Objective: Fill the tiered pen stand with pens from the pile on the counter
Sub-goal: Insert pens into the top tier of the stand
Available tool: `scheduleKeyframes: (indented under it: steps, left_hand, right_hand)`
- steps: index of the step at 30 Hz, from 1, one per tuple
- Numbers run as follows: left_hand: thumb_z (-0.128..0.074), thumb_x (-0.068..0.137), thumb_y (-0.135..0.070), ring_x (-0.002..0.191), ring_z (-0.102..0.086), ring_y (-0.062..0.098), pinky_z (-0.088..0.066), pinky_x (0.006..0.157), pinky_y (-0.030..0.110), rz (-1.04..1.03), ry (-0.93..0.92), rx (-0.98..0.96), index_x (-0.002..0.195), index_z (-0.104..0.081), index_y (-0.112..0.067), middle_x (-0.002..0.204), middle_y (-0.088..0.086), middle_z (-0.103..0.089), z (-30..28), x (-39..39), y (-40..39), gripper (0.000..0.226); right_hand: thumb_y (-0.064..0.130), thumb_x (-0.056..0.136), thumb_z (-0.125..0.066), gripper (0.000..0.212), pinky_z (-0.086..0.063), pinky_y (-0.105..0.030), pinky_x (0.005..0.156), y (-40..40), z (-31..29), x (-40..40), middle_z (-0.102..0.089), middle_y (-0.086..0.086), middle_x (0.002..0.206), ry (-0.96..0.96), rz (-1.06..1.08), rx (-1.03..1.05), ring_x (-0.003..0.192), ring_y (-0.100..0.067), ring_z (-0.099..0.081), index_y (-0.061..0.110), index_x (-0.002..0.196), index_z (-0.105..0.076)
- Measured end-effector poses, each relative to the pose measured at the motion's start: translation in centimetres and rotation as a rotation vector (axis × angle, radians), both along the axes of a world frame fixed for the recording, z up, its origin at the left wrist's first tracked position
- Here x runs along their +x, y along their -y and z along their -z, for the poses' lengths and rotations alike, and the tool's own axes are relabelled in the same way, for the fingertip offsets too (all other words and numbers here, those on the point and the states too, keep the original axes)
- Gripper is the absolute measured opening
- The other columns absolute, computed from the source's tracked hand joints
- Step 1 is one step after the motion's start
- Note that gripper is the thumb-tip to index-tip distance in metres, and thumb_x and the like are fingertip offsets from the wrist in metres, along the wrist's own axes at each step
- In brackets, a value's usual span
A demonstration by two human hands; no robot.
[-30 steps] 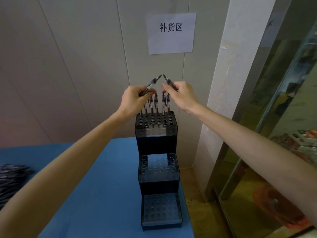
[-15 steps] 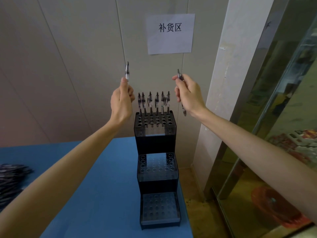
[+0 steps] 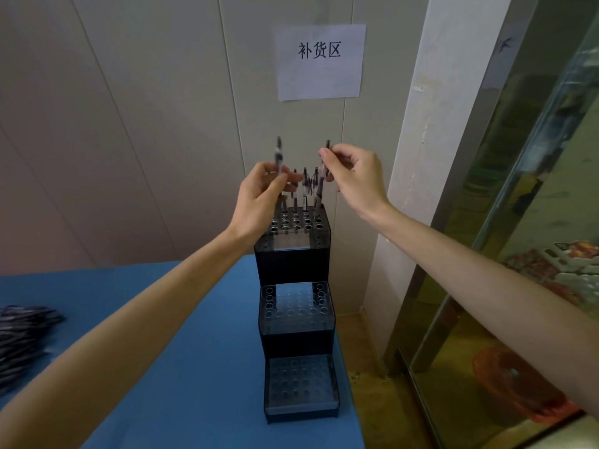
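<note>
- Both our hands have dropped toward the stand's (image 3: 293,251) top tier since a moment ago.
- Left hand (image 3: 259,196) pinches a pen (image 3: 278,155) upright; right hand (image 3: 353,176) pinches another (image 3: 324,170), probably entering the 12 o'clock row.

We see the dark heap of loose pens (image 3: 24,338) on the blue counter only in part, cut off by the left edge and too blurred to count. The left hand (image 3: 259,202) covers the left back corner of the black three-tiered plastic pen stand (image 3: 293,260), hiding any pens there. The slim clear pen (image 3: 277,157) it pinches is motion-blurred; its lower end seems to disappear behind the fingers. Both forearms run out of view at the bottom and right edges.
</note>
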State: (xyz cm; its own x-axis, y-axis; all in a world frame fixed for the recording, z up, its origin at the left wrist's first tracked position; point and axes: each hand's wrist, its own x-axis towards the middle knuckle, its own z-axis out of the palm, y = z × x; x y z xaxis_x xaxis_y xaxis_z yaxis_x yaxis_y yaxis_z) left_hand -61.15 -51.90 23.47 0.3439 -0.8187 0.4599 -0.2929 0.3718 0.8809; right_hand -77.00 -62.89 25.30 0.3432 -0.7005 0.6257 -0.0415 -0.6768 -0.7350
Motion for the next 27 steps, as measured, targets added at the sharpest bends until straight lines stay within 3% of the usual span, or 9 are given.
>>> scheduleKeyframes:
  steps: [4,9,12,16,21,24,27]
  left_hand:
    - [-0.053,0.104,-0.009,0.099,-0.074,0.019,-0.059,0.088,0.031,0.046,-0.007,0.037,0.117,-0.054,0.001,0.113,0.007,-0.075,0.7,-0.8,-0.1,0.016]
    - [-0.056,0.103,-0.008,0.098,-0.075,0.023,-0.061,0.087,0.036,0.042,-0.018,0.024,0.109,-0.053,-0.006,0.109,0.012,-0.076,0.9,-0.4,-0.2,0.008]
    - [-0.059,0.101,-0.007,0.098,-0.075,0.023,-0.061,0.089,0.038,0.044,0.007,0.041,0.110,-0.055,-0.003,0.109,0.012,-0.076,1.3,0.1,-0.2,0.010]
    - [-0.070,0.095,-0.015,0.092,-0.075,0.018,-0.061,0.087,0.040,-0.049,0.228,0.059,0.110,-0.067,-0.004,0.102,0.005,-0.076,2.1,0.5,0.1,0.019]
    - [-0.079,0.088,-0.022,0.080,-0.073,0.007,-0.062,0.081,0.031,-0.140,0.511,0.079,0.098,-0.076,-0.011,0.090,-0.002,-0.076,1.6,0.8,0.3,0.015]
    - [-0.082,0.084,-0.021,0.079,-0.074,0.006,-0.062,0.084,0.034,-0.076,0.556,0.180,0.093,-0.079,-0.010,0.087,-0.003,-0.078,2.1,1.1,0.2,0.014]
    - [-0.082,0.085,-0.028,0.079,-0.072,-0.001,-0.062,0.081,0.032,-0.150,0.604,0.181,0.099,-0.081,-0.019,0.089,-0.009,-0.078,2.7,1.0,0.2,0.017]
  right_hand:
    - [0.033,0.100,-0.062,0.029,-0.049,-0.029,0.055,-0.2,0.6,-0.3,-0.071,-0.004,0.073,-0.030,-0.003,-0.020,0.064,-0.015,-0.068,0.011,0.085,-0.073]
    - [0.028,0.101,-0.062,0.024,-0.045,-0.016,0.051,-0.9,0.5,-0.5,-0.073,-0.006,0.078,-0.007,-0.059,-0.006,0.063,-0.017,-0.068,0.009,0.089,-0.074]
    - [0.029,0.101,-0.062,0.025,-0.048,-0.024,0.052,-1.2,0.4,-0.2,-0.072,-0.003,0.077,-0.029,-0.048,-0.058,0.062,-0.017,-0.068,0.009,0.090,-0.074]
    - [0.037,0.099,-0.063,0.026,-0.056,-0.044,0.062,-1.4,0.5,0.1,-0.072,0.005,0.076,-0.182,-0.024,-0.187,0.064,-0.017,-0.069,0.016,0.091,-0.076]
    - [0.044,0.095,-0.066,0.026,-0.055,-0.042,0.061,-1.4,0.1,0.0,-0.069,0.012,0.066,-0.292,0.020,-0.247,0.060,-0.012,-0.065,0.024,0.086,-0.080]
    - [0.044,0.093,-0.070,0.025,-0.057,-0.041,0.066,-1.0,0.4,-0.2,-0.069,0.010,0.062,-0.373,-0.030,-0.179,0.056,-0.010,-0.065,0.022,0.084,-0.080]
    - [0.042,0.091,-0.072,0.023,-0.057,-0.038,0.063,-1.3,1.9,-0.4,-0.073,0.009,0.069,-0.382,-0.070,-0.130,0.057,-0.010,-0.066,0.021,0.090,-0.081]
